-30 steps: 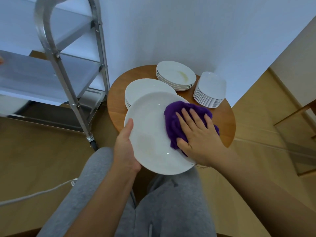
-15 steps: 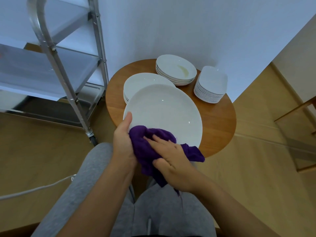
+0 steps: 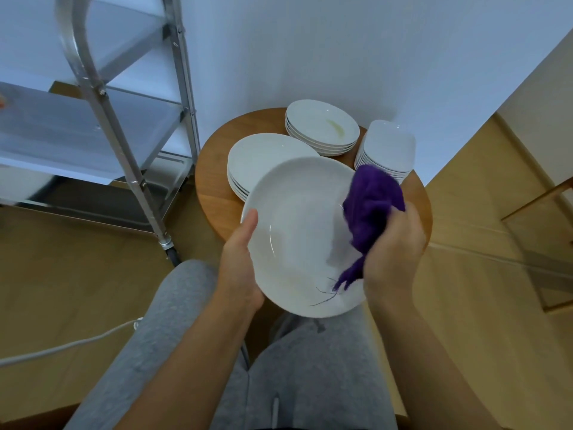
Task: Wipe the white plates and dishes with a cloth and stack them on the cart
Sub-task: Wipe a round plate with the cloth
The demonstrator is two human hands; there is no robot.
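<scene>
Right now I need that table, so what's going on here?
A seated person is wiping dishes. The left hand holds a white plate by its rim over the lap, and the right hand grips a purple cloth against the plate's right side. Three stacks of white dishes wait on the round table. The cart stands to the left.
</scene>
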